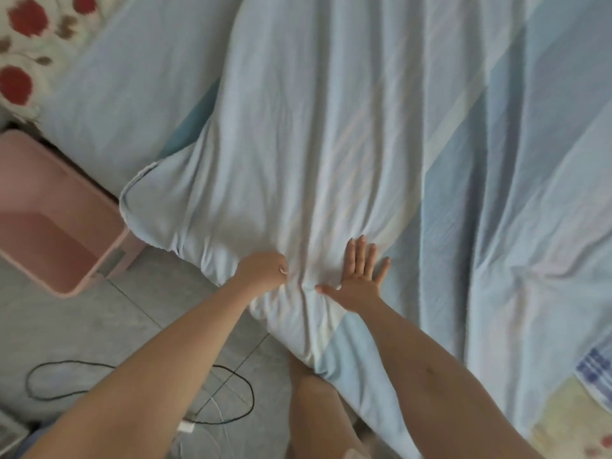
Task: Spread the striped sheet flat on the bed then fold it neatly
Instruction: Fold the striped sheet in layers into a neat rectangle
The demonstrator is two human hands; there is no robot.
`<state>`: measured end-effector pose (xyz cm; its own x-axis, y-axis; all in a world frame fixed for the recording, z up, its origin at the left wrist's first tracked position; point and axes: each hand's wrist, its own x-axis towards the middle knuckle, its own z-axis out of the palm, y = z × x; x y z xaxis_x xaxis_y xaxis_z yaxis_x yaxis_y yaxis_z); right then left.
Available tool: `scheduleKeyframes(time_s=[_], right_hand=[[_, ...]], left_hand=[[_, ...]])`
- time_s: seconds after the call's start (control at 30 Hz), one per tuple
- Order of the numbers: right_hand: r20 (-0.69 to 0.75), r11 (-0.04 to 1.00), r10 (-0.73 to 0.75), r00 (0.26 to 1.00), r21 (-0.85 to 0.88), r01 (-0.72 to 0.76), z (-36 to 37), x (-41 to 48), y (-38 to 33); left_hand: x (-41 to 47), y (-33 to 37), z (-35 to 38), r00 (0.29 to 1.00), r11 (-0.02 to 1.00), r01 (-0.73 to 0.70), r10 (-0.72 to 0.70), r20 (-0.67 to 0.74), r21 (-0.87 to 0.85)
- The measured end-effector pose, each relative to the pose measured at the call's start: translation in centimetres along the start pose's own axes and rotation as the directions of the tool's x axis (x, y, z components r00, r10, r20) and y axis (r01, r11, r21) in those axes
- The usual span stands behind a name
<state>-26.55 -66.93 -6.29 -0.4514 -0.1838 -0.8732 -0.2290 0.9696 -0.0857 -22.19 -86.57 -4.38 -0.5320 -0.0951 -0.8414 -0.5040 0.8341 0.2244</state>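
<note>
Sheet [331, 127] lengthwise, near to far

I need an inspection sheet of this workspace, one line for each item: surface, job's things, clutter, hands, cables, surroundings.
Surface: bed, covered in pale blue.
Job's things: sheet, spread over the bed but wrinkled, its near edge hanging off; not yet folded.
Clutter: checked cloth at the lower right; floral cloth at the top left.
Hands: left hand grips a bunch of the sheet at the near edge; right hand rests flat on it, fingers spread.
Cables: black cable looped on the floor; white cable with a plug beside it.
Surroundings: grey tiled floor; pink bin beside the bed.
</note>
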Motion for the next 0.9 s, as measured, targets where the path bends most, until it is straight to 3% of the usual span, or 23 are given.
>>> scheduleKeyframes(time_s=[0.07,0.17,0.27,0.4,0.53,0.6,0.7,0.8,0.9], right_hand=[[0.023,1.0,0.009,1.0,-0.002,-0.009,0.0,0.0,0.0],[0.02,1.0,0.014,1.0,-0.009,-0.014,0.0,0.6,0.2],[0.021,1.0,0.015,1.0,-0.001,-0.015,0.1,0.7,0.2],[-0.025,0.994,0.079,0.997,-0.071,-0.081,0.0,0.5,0.0],[0.047,0.95,0.302,0.952,-0.098,-0.297,-1.5,0.5,-3.8],[0.047,0.891,0.452,0.891,0.028,-0.453,-2.9,1.3,-7.8],[0.016,0.786,0.598,0.801,0.184,-0.591,-5.0,2.1,-12.4],[0.024,0.716,0.584,0.811,0.454,-0.529,-8.0,2.7,-17.7],[-0.187,0.636,0.503,0.844,0.741,-0.215,-12.5,2.4,-26.6]], left_hand=[[0.6,-1.1,-1.8,0.981,0.989,-0.005,-0.023,-0.193,-0.148],[1.5,-3.6,-5.6,0.868,0.99,-0.065,-0.006,-0.496,-0.126],[2.5,-7.2,-9.8,0.808,0.991,0.023,-0.096,-0.582,-0.133],[3.9,-12.8,-14.4,0.794,0.979,0.11,-0.192,-0.577,-0.174],[5.9,-16.3,-16.0,0.836,0.954,0.214,-0.29,-0.466,-0.211],[6.6,-17.3,-16.7,0.878,0.949,0.159,-0.262,-0.401,-0.272],[6.8,-17.4,-17.2,0.967,0.991,0.014,-0.047,-0.249,-0.131],[4.2,-18.4,-18.6,0.956,0.929,-0.235,0.167,-0.242,-0.286],[0.6,-21.8,-21.5,0.934,0.804,-0.32,0.178,-0.31,-0.501]])
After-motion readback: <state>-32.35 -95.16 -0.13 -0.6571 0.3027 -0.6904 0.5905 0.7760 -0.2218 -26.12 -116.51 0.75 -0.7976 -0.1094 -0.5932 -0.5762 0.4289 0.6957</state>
